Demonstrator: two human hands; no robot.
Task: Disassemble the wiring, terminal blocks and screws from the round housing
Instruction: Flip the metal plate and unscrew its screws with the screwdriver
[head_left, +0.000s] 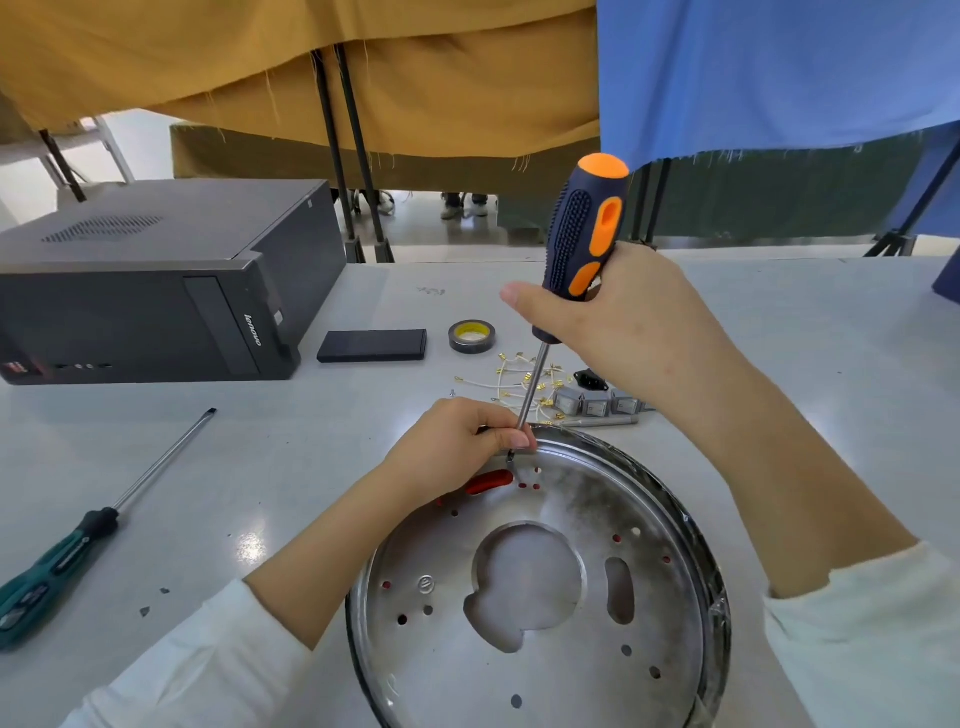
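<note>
1. Right hand (634, 322) is gripping the orange/navy screwdriver (582, 244) low on the handle, fingers wrapped round it, thumb lying across the front. Shaft is running down and slightly left to the far-left edge of the round housing (691, 561). The near-upright hold is probably keeping the tip square in a screw head.
2. Left hand (457, 447) is resting on the housing's far-left rim, fingertips pinching the shaft just above the tip. Looks like it's steadying the bit and holding the pan down while the other hand turns. Can't tell if a screw is actually engaged; the fingers are hiding it.
3. Housing is sitting on the grey table (311, 467), near centre-right, open side up: a shiny shallow metal pan w/ a big cut-out in the middle, an oval slot to its right and many small holes, some showing red through them. A red part (488, 480) is showing just near of the tip.
4. Inside is looking mostly stripped, so prob. late in the job.
5. Loose white wires w/ brass terminals (519, 382) and grey switch-like blocks (597, 402) are lying just beyond the pan, so parts already off are staying out of the work area.
6. A green-handled screwdriver (78, 540) is lying well left.
</note>
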